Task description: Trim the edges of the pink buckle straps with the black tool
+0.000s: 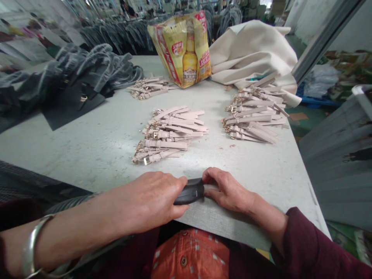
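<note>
My left hand (157, 197) is wrapped round a black handheld tool (190, 192) near the table's front edge. At the tool's right end, my right hand (228, 190) pinches a pale strap (211, 187), whose left end meets the tool. Beyond my hands lies a pile of pale pink straps with gold buckles (174, 133). A second pile of such straps (255, 112) sits to the right, and a smaller one (151, 87) farther back on the left.
On the pale table (95, 155) stands a yellow bag with a bottle picture (188, 50). Cream fabric (252, 50) is heaped at the back right. Black straps and pieces (75, 85) cover the back left. A grey bin (340, 155) stands beyond the right edge.
</note>
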Motion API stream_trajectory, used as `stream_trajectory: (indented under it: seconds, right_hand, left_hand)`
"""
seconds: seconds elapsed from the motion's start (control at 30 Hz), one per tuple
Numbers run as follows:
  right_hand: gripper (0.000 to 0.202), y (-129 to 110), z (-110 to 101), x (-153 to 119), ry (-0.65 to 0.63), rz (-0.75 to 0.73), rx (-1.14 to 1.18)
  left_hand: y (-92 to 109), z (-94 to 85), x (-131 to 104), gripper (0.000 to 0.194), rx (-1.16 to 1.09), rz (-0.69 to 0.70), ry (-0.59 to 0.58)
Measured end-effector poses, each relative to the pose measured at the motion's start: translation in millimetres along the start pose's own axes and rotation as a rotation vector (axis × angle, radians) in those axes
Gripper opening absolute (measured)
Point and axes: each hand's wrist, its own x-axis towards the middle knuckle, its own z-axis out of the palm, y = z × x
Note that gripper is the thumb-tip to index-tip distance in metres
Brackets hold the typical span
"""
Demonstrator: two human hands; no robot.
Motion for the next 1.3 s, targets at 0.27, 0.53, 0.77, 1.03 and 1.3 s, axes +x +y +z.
stream_trajectory:
  seconds: [0.27,0.53,0.77,1.03,1.3]
  right_hand:
    - [0.031,1.8,-0.2,0.7,0.005,0.018,-0.005]
    - [0.025,8.3,1.0,2.1,0.031,-0.036,-0.005]
    - [0.026,6.1,-0.7,2.1,0.019,0.002,-0.034]
    - [0.027,6.0,-2.1,1.2,0.014,0.018,-0.036]
    - [0.024,6.4,-2.3,3.5,0.014,0.006,0.001]
  left_hand:
    - [-23.6,5.0,-5.0,0.025,-0.053,-0.007,0.002]
    - [-3.6,2.8,7.4,0.022,-0.014,-0.011,-0.022]
    - [-29.0,10.9,9.3,0.024,-0.209,-0.137,0.070]
    - [-34.2,10.0,-9.6,0.026,-0.131,-0.095,0.028]
    - [-4.4,8.9,9.1,0.021,0.012,-0.015,0.024]
